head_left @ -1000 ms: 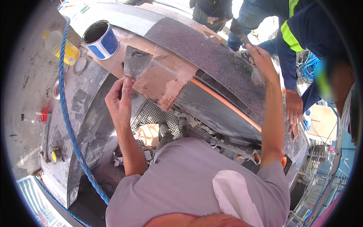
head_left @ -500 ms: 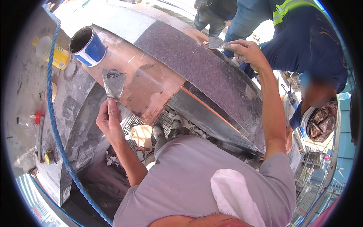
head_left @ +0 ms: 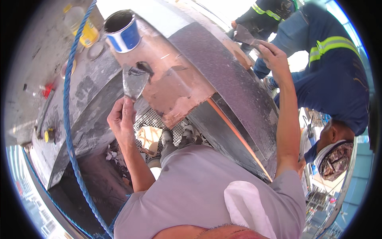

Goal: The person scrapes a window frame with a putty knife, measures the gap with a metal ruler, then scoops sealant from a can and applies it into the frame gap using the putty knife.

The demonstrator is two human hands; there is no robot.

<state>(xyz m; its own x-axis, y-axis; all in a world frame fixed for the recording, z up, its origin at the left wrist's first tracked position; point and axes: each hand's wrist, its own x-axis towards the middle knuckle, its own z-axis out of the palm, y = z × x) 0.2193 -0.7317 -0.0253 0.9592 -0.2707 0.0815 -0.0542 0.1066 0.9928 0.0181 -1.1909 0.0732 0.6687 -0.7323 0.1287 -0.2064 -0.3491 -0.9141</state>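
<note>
My left hand point(head_left: 123, 117) is closed on the handle of a putty knife point(head_left: 133, 84), its broad blade pointing away from me over a brownish panel point(head_left: 179, 93). Dark paste shows at the blade's far edge; whether it touches the panel I cannot tell. Out at the upper right, my raised right hand point(head_left: 274, 57) grips a second putty knife point(head_left: 244, 36), whose blade points up and left. Beyond the left blade stands an open blue and white can point(head_left: 126, 39), dark inside. A round lid point(head_left: 95, 51) lies beside it.
A blue rope point(head_left: 67, 107) hangs across the left side. Past it are a yellow-labelled bottle point(head_left: 85, 32) and a red item point(head_left: 47, 91). One co-worker point(head_left: 334, 75) bends close on my right; another person point(head_left: 262, 20) stands farther back. A dark panel point(head_left: 223, 75) slopes alongside.
The view has shifted, so the can and panel appear farther right. My right hand shows higher with its putty knife. Both hands keep their grip. The co-worker on the right has bent lower.
</note>
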